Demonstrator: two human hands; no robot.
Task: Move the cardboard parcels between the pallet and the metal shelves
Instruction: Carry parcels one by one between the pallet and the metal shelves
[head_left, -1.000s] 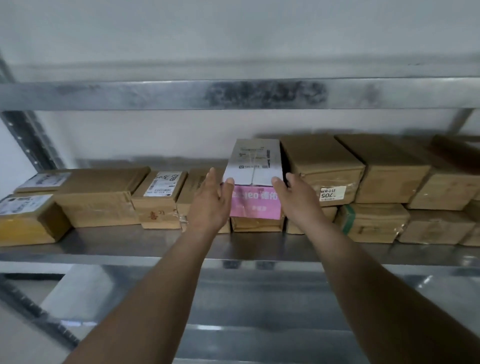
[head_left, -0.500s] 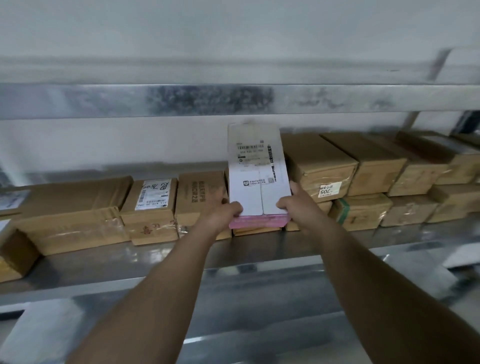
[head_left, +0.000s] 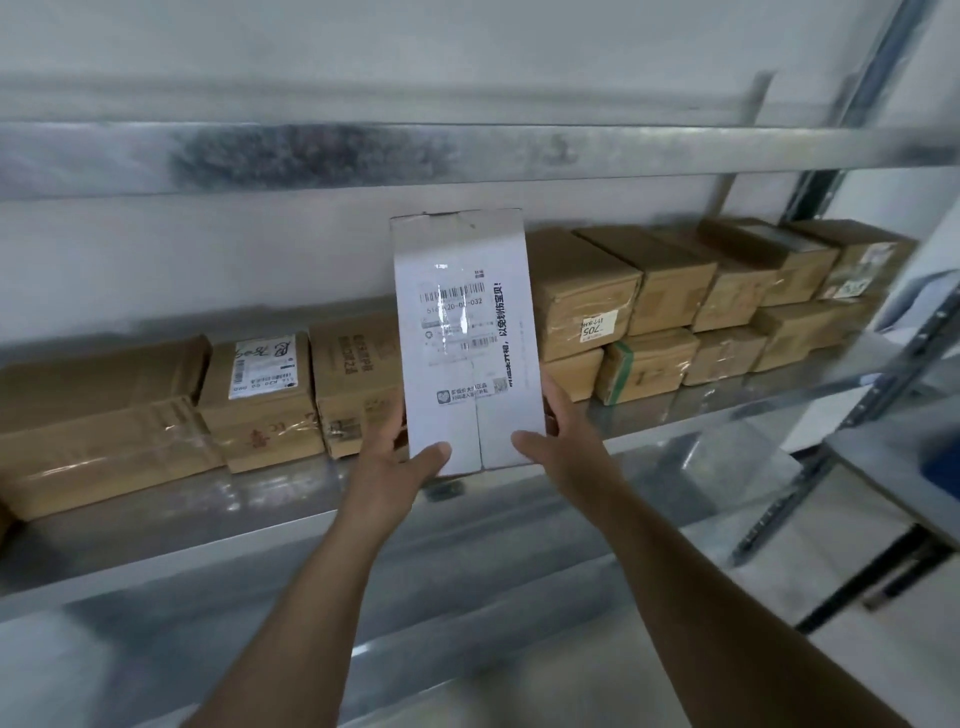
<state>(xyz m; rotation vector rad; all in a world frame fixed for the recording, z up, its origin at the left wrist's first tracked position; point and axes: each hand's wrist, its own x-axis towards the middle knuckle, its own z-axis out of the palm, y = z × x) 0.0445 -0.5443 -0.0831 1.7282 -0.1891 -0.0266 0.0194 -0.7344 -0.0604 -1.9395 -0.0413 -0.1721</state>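
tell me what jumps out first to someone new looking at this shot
The white parcel at centre stands out, its barcode label facing the camera, gripped at its lower corners by the left hand and right hand. Behind it, brown boxes line the metal shelf, stacked two high to the right of the parcel, in a single layer to its left.
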